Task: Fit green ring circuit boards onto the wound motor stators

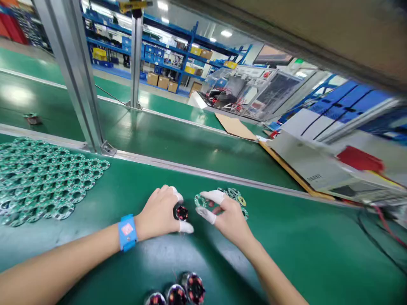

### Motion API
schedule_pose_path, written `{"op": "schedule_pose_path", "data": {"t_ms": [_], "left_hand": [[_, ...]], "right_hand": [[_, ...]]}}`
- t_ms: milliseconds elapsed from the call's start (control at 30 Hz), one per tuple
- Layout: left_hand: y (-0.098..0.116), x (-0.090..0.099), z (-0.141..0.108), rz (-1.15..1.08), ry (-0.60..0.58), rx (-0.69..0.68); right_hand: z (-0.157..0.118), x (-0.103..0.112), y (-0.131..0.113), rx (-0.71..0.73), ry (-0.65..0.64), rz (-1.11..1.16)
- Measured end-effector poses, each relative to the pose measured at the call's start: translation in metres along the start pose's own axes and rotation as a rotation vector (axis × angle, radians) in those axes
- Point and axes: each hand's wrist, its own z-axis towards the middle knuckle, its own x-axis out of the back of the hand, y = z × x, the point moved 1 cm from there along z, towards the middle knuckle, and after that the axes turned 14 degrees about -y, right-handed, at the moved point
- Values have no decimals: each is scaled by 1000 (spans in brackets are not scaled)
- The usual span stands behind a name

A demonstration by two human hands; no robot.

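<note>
My left hand (pixel 162 212), with white finger cots on some fingertips and a blue wrist strap (pixel 127 232), curls around a small round motor part with copper windings (pixel 182 213). My right hand (pixel 224 212), also in white finger cots, pinches a green ring-shaped circuit board (pixel 200 200) between thumb and finger, just right of the motor part. Behind that hand lie several more ring boards (pixel 233 193), partly hidden, with a yellowish ring (pixel 242 201) among them. Near the bottom edge stand several similar motor parts (pixel 194 288) with copper coils, some cut off by the frame.
A broad sheet of ring circuit boards (pixel 47 178) covers the left of the green bench (pixel 127 182). A metal post (pixel 71 76) rises from the rail behind it. Beyond runs a green conveyor (pixel 165 142) bearing a small part (pixel 32 119). Cables (pixel 378 241) hang at the right.
</note>
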Motion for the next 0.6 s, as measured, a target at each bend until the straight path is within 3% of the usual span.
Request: {"op": "schedule_pose_path", "data": {"t_ms": [133,267,367,600], "left_hand": [[-5,-13,2,74,-49,-3],[-8,-16,3,132,-38,-5],[-7,-14,3,169,-49,-11],[-5,-10,0,196,-52,-19]], "right_hand": [[4,-12,10,-48,-135,205],[2,-24,4,-37,-215,287],[-3,-32,-3,13,-203,201],[-15,-43,-3,188,-89,-255]]}}
